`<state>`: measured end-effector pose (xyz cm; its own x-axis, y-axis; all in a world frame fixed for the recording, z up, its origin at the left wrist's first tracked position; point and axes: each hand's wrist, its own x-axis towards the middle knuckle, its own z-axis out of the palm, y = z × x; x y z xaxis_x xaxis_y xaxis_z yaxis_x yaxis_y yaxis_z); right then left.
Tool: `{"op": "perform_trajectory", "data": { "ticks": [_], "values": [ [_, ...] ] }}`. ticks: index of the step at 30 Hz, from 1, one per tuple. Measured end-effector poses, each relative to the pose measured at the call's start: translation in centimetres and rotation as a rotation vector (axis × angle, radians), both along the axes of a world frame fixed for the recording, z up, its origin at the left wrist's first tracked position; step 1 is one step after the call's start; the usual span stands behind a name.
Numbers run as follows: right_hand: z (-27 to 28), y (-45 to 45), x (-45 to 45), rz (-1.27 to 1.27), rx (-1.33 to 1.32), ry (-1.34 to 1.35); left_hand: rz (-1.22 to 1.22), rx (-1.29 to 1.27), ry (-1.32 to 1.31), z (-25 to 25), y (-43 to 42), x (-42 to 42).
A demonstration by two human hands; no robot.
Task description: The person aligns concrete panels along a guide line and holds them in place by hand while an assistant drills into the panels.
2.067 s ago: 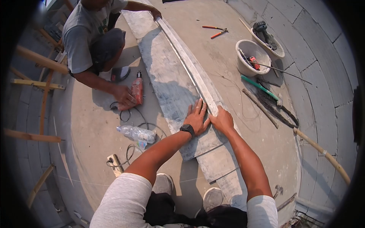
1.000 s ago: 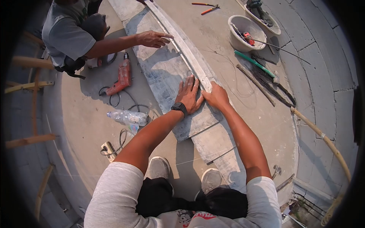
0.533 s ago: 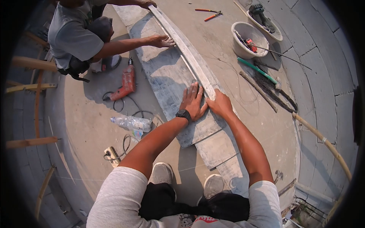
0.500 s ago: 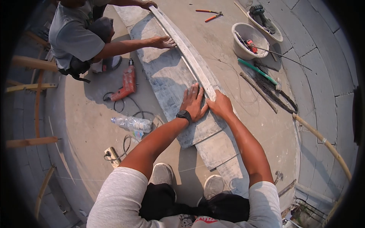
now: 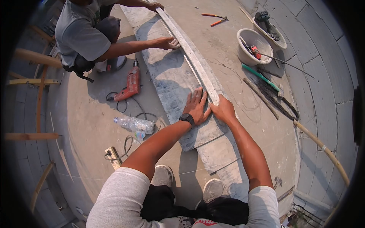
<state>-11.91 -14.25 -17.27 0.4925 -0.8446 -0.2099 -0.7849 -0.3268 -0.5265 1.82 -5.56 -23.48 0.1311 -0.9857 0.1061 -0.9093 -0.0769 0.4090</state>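
Observation:
My left hand (image 5: 197, 107) lies flat with its fingers spread on a wide grey, stained board (image 5: 173, 97) on the floor. It rests beside the near end of a long, pale, dusty strip (image 5: 193, 59), which lies lengthwise along the board. My right hand (image 5: 223, 111) is closed around that near end, its thumb toward my left hand. At the far end, a co-worker's hand (image 5: 155, 7) is on the strip, and the co-worker's other hand (image 5: 168, 43) is at its left edge. A thin gap or lighter line runs along that edge.
Left of the board are a red drill (image 5: 131, 83) with its cord, a plastic bottle (image 5: 135, 124) and a power socket (image 5: 113, 157). To the right lie orange-handled pliers (image 5: 216, 19), a bucket (image 5: 251, 53) holding tools, and a green-handled tool (image 5: 262, 76). Block walls (image 5: 319, 76) curve around.
The whole view has shifted slightly, so everything sits a little lower and further right. Both my hands keep their places on the board and strip.

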Motion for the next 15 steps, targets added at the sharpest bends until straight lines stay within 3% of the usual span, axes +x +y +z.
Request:
{"op": "perform_trajectory", "data": {
  "ticks": [15],
  "values": [
    [0.09, 0.03, -0.02, 0.0, -0.005, -0.007, -0.011, 0.028, 0.035, 0.01, 0.04, 0.12]
  ]
}}
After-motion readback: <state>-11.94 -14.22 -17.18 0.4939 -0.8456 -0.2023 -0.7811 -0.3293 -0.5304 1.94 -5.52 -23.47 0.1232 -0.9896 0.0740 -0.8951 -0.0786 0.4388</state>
